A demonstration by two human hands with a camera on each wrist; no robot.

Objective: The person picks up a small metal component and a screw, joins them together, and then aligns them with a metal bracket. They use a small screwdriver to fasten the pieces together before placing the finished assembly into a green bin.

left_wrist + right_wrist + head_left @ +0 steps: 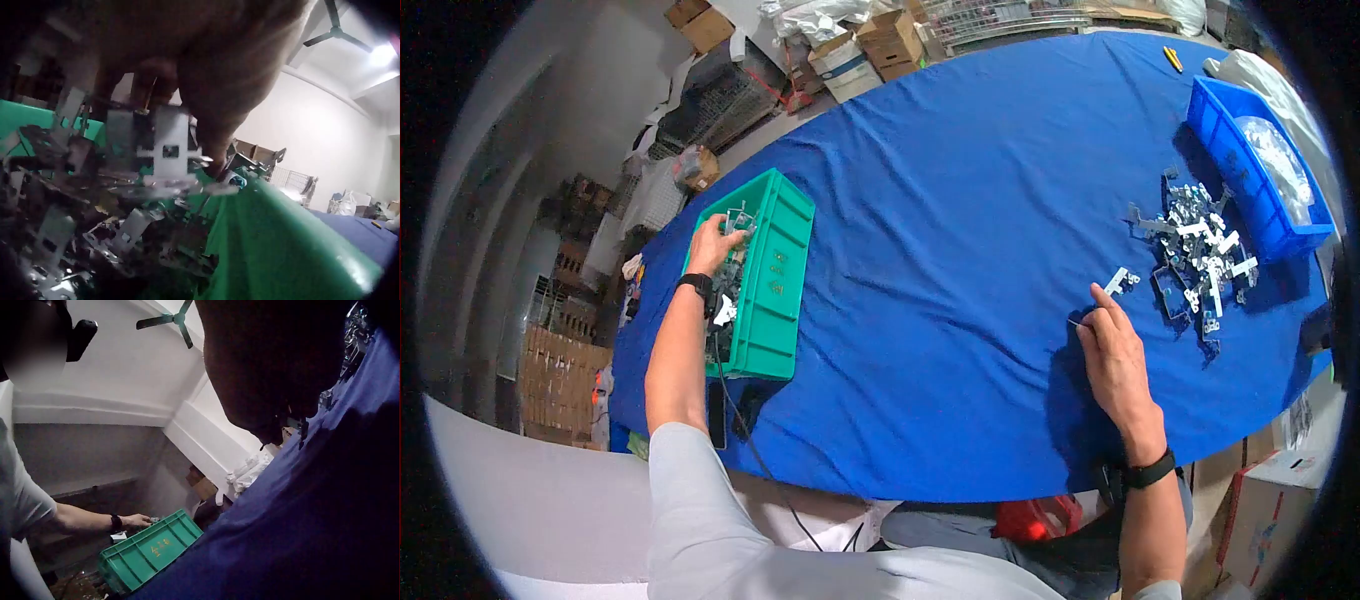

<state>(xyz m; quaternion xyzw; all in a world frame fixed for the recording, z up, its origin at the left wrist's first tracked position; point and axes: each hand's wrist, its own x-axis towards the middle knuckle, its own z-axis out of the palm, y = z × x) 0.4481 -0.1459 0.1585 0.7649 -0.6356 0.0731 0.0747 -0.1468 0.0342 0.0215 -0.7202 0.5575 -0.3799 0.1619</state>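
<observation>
Reaching into the green crate [785, 270] at the table's left edge, the left hand [715, 245] curls its fingers round a metal bracket [164, 149], lifted just above the tangle of like parts that fills the crate. Over on the other side, the right hand [1115, 355] rests on the blue cloth [960, 200], fingers bent, thumb and forefinger pinching a small metal piece [1074, 322]. What that piece is, I cannot tell. Writing now: a column of raised characters runs down the crate's long side, yellowish in the right wrist view, too small to read. A single loose bracket [1122, 280] lies just ahead of the right hand. Beyond it is a heap of brackets [1200, 250], touching a blue bin [1230, 150] with clear plastic inside. A yellow tool [1172, 58] sits at the far edge. The cloth covers the whole long table. Around it are cardboard boxes [890, 40], wire racks [1000, 15], white walls and a ceiling fan [175, 322] overhead.
</observation>
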